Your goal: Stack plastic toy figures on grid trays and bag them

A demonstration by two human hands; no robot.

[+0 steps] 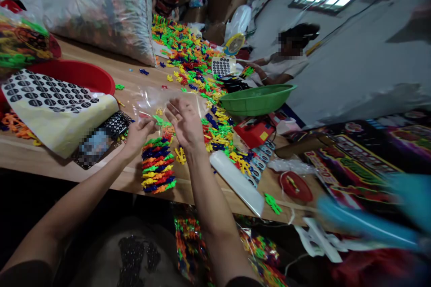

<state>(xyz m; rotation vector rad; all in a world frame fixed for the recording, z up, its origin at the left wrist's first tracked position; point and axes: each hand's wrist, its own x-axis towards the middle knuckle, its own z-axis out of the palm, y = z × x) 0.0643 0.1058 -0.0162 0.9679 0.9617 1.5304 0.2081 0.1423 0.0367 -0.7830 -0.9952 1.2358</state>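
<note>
My left hand point(139, 134) is over the table with its fingers curled in toward the thumb. A green plastic figure point(161, 121) lies at its fingertips, and I cannot make out what, if anything, the fingers hold. Close beside it my right hand point(186, 128) is raised with fingers apart and slightly bent, holding nothing I can see. Just beyond both hands spreads a clear plastic bag point(151, 98). Below and between the forearms stands a neat stack of coloured plastic figures point(158, 166) at the table's near edge. A yellow figure point(180, 155) lies by my right wrist.
Loose figures point(188, 54) heap along the table. On the left are a red basin point(101, 74), a sticker sheet point(63, 121) and a large filled sack point(111, 13). A green basin point(257, 101) and white tray point(237, 184) stand right. Another person point(286, 63) sits across.
</note>
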